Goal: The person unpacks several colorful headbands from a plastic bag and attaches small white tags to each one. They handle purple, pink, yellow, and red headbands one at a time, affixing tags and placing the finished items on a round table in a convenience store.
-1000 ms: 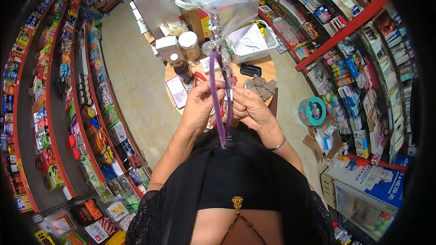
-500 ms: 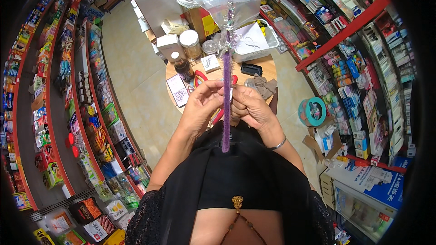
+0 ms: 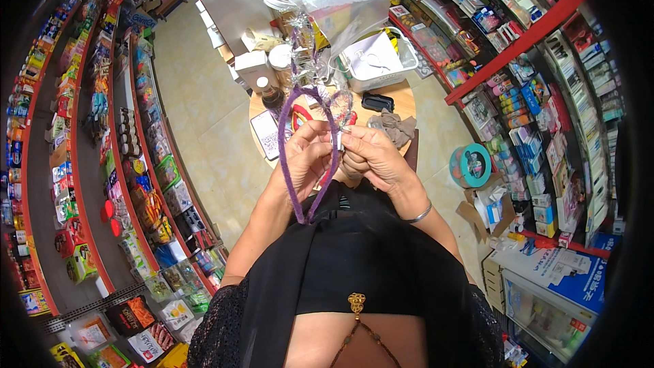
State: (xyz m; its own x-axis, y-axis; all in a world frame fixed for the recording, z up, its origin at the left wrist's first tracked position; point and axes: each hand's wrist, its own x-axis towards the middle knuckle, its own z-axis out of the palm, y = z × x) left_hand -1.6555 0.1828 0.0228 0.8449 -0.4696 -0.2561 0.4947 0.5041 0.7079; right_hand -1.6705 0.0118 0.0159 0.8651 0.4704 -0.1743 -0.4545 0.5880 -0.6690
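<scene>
Here, purple headband point(image 3: 294, 157) arcs betw. left hand point(image 3: 308, 157) & right hand point(image 3: 371, 157), both gripping it.

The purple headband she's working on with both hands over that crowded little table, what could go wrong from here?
1. The purple headband is pinched only near one end by the left hand and right hand; its free end might swing or slip loose.
2. The silver tinsel decoration on top looks flimsy and could snag or bend.
3. If dropped, it may land on the phone or bottle on the round table below.
</scene>
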